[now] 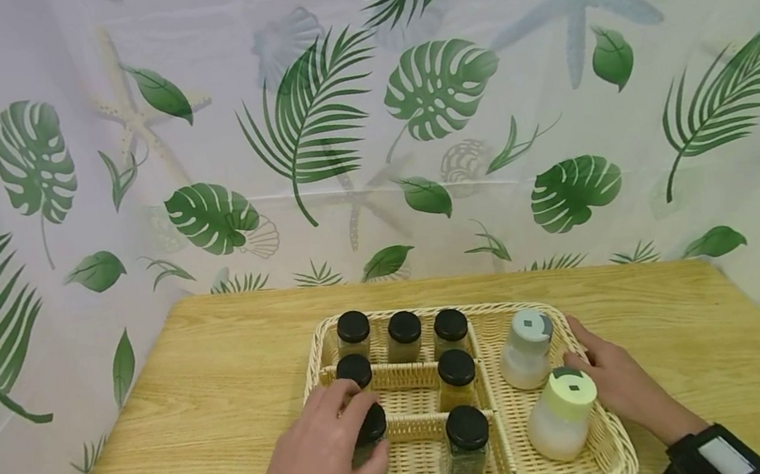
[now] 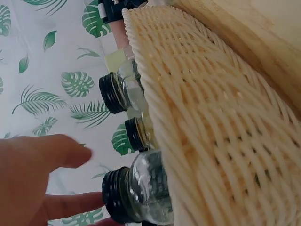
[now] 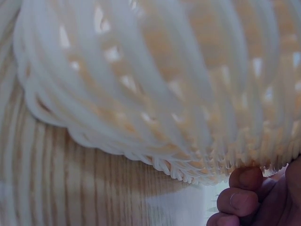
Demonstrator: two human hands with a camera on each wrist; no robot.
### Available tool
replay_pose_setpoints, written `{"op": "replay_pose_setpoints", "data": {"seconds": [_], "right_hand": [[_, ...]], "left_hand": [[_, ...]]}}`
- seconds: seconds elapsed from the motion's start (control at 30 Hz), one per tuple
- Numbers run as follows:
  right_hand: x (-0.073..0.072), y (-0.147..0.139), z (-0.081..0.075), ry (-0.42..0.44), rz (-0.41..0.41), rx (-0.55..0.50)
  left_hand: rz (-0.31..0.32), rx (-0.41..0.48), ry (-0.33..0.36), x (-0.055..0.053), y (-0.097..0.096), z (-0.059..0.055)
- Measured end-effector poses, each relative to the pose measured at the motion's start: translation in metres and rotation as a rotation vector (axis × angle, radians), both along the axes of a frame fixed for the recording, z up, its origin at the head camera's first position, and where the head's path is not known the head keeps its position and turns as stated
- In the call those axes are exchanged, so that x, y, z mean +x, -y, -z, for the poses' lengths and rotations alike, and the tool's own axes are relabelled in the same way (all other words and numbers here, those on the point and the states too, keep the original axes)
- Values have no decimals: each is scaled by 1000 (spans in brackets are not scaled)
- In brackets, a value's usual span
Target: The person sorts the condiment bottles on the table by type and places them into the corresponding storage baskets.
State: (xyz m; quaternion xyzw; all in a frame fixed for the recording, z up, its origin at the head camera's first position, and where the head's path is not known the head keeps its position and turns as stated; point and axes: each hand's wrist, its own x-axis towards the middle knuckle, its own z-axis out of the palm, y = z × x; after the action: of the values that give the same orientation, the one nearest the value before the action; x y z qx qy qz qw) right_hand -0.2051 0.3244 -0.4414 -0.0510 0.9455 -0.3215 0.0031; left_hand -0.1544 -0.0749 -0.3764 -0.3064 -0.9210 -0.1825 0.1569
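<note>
A pale wicker basket (image 1: 500,439) with compartments holds several small glass jars with black lids. My left hand (image 1: 320,465) reaches over its front-left corner, fingers spread around the black-lidded jar (image 1: 374,424) there. In the left wrist view a finger touches that jar's lid (image 2: 115,195), while the thumb (image 2: 73,150) stands apart from it. At the basket's right side, my right hand (image 1: 619,381) holds the rim; its curled fingers (image 3: 237,202) show against the wicker edge in the right wrist view. The right compartment holds a blue-grey-capped shaker (image 1: 527,351) and a yellow-green-capped shaker (image 1: 563,416).
The basket stands on a wooden table (image 1: 222,372). Behind the table hangs a white cloth (image 1: 350,150) printed with green leaves and sea shapes. Low wicker dividers (image 1: 406,375) part the left side into rows; jars (image 1: 405,333) stand along the back row.
</note>
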Motion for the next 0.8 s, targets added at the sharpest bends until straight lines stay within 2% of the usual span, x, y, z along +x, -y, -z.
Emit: {"op": "replay_pose_setpoints", "data": {"seconds": [0.17,0.27,0.4,0.53,0.67,0.8], "right_hand": [[0,0,0,-13,-4,9],[0,0,-1,-14,-1,11],[0,0,-1,1,7,-3],[0,0,0,20,11,-8],[0,0,1,8,5,8],[-1,-2,1,0,0,-3]], "left_hand": [[-60,110,-86,-12,11,-4],[-116,150,-83,-24,21,-1],[-213,156,17,-38,32,9],[-276,104,154,-48,38,21],[-262,59,264,-53,39,34],[-232,40,276,-55,36,45]]}}
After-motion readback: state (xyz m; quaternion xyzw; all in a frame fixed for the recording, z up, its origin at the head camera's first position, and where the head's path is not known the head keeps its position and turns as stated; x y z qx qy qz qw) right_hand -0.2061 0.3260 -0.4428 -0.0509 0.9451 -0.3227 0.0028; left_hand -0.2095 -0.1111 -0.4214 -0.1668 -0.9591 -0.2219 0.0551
